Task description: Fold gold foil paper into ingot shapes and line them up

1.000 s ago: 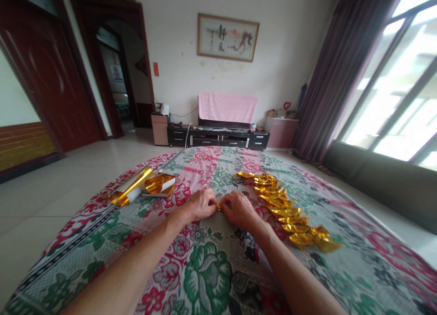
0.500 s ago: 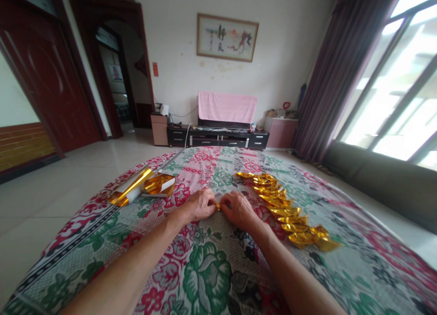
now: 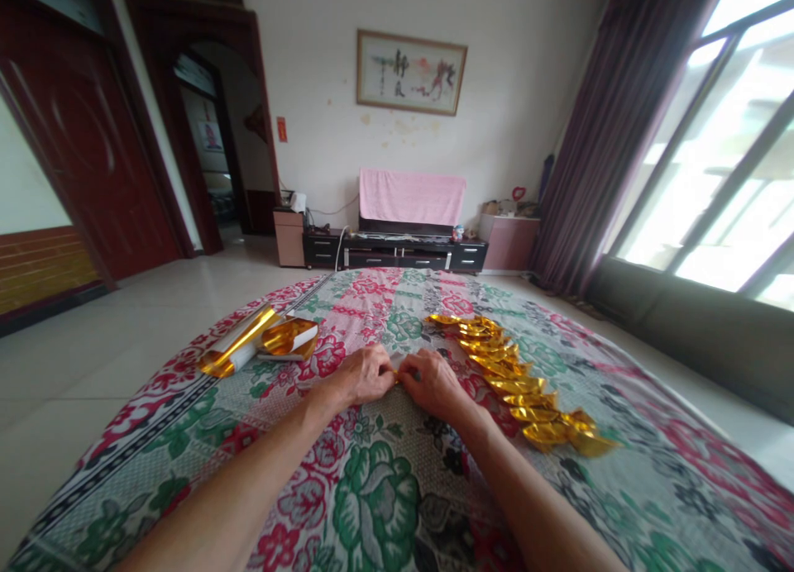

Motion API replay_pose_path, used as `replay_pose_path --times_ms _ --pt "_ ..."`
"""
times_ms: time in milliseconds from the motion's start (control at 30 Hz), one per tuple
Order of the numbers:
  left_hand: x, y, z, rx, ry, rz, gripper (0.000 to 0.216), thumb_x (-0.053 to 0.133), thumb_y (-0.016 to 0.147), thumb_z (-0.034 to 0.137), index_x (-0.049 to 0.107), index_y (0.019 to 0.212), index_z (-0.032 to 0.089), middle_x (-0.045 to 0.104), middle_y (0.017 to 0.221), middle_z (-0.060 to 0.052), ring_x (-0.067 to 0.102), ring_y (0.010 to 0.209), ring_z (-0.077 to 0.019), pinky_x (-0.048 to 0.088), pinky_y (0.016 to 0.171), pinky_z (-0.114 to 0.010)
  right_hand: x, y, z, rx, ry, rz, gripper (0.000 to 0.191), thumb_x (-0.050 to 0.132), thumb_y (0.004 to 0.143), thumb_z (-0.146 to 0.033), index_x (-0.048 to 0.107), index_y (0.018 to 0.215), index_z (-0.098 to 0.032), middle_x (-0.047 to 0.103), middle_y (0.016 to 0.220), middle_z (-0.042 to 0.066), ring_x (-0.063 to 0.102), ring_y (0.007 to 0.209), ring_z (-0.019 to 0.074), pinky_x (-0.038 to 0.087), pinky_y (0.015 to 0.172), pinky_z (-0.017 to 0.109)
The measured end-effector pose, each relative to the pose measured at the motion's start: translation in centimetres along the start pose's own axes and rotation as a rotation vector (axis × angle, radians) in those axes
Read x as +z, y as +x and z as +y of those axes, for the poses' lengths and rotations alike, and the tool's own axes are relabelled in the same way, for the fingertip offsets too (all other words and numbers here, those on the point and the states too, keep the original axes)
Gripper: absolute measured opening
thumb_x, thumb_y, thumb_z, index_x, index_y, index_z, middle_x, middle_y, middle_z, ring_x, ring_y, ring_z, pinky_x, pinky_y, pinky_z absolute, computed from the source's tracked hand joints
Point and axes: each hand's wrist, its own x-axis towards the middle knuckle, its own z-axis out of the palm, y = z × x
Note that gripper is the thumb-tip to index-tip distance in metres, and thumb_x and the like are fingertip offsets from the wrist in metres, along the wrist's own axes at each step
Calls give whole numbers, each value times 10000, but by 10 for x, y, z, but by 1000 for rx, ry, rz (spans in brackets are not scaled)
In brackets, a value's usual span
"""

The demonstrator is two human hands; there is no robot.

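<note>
My left hand [image 3: 365,375] and my right hand [image 3: 432,383] meet knuckle to knuckle on the flowered cloth [image 3: 372,506]. Both are closed, pinching a small piece of gold foil paper [image 3: 395,376] between them; only a sliver of it shows. Just right of my right hand runs a row of several folded gold paper ingots [image 3: 518,386], reaching from the middle of the cloth toward the near right. A stack of gold foil sheets [image 3: 264,340] lies to the left of my left hand.
The cloth covers a round table. Tiled floor [image 3: 93,349] lies to the left, with dark red doors beyond. A low TV cabinet [image 3: 397,250] under a pink cover stands at the far wall. A long dark bolster [image 3: 695,324] runs below the window at the right.
</note>
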Motion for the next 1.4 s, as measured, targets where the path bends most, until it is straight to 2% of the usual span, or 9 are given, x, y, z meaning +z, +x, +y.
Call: replay_pose_path --times_ms 300,667,1133,1300,1400 --pt "5 1 1 -26 29 26 162 522 695 280 609 620 166 587 752 -34 539 683 -124 415 640 -226 5 -2 5 46 52 60 122 532 754 -197 652 730 -196 573 771 29 501 789 136 346 755 248" --pt "5 1 -1 -24 28 5 138 524 689 259 616 641 168 576 749 -23 526 670 -116 403 633 -218 4 2 7 111 130 34 109 568 713 -208 676 696 -201 622 743 28 525 783 148 377 735 244" --pt "-1 0 4 -70 16 -33 148 526 693 277 619 661 166 555 732 -12 502 648 -107 378 591 -205 -7 5 11 54 286 -11 146 556 686 -111 674 645 -186 667 727 -7 557 766 124 392 729 212" --pt "-2 0 6 -78 13 -33 164 523 695 295 619 659 167 557 746 -11 496 651 -104 378 604 -202 -9 4 10 11 252 -13 183 525 699 -83 678 688 -183 668 749 2 555 790 131 389 750 221" --pt "-3 0 8 -95 15 -37 164 525 692 295 624 666 167 558 745 -11 495 646 -103 372 590 -201 -7 4 9 58 217 -5 187 514 719 -112 679 700 -198 659 747 6 550 794 137 391 754 231"
